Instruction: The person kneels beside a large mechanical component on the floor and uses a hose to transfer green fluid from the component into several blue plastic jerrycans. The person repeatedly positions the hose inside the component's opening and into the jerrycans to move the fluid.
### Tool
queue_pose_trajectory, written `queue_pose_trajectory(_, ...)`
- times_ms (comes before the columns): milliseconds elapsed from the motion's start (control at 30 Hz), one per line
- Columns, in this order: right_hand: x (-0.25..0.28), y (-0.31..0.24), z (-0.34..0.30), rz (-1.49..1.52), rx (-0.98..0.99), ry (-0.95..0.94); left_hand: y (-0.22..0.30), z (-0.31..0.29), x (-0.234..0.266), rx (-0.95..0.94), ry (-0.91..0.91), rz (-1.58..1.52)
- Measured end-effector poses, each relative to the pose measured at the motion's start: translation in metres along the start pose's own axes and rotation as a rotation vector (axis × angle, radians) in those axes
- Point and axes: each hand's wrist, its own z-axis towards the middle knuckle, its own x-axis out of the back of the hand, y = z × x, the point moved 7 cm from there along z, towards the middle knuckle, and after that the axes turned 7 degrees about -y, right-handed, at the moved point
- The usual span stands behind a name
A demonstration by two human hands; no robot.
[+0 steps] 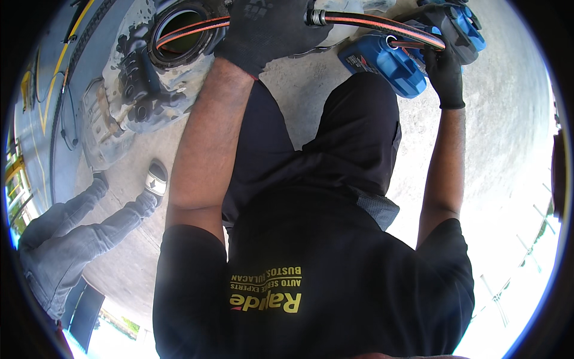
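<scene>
Wearing black shirt [335, 239] nearest the camera; apparently already linking black-rimmed opening [179, 62] and blue jug [382, 69]; covering with left hand [263, 36], unable to tell how tightly, and clasping with right hand [443, 72] the striped hose [382, 23]; leaving fill level unclear.

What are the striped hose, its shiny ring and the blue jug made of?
The striped hose looks like smooth rubber, maybe soft plastic: it curves. Its shiny ring seems metal: it gleams silver. The blue jug is probably plastic, slightly glossy, with rounded moulded edges.
</scene>
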Motion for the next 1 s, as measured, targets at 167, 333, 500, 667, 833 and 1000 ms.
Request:
queue_pose_trajectory(167, 0.0, 0.001, 0.001, -0.001, -0.01, -0.017, -0.006, 0.002, -0.009, 0.062, -0.09, 0.005)
queue_pose_trajectory(333, 0.0, -0.004, 0.001, -0.021, 0.027, 0.0, -0.01, 0.004, -0.012, 0.114, -0.089, -0.02)
queue_pose_trajectory(500, -0.003, -0.004, 0.003, -0.033, 0.068, 0.005, -0.012, 0.0, -0.011, 0.098, -0.067, 0.011)
queue_pose_trajectory(667, -0.005, 0.006, 0.0, -0.036, 0.015, -0.015, -0.009, -0.002, -0.011, 0.038, -0.013, 0.011)
queue_pose_trajectory(833, -0.007, 0.003, -0.003, -0.022, 0.002, -0.017, -0.005, -0.001, -0.007, 0.031, -0.051, -0.046)
queue_pose_trajectory(1000, -0.002, -0.004, -0.003, -0.001, 0.026, 0.021, -0.006, -0.004, -0.02, 0.122, -0.24, 0.083)
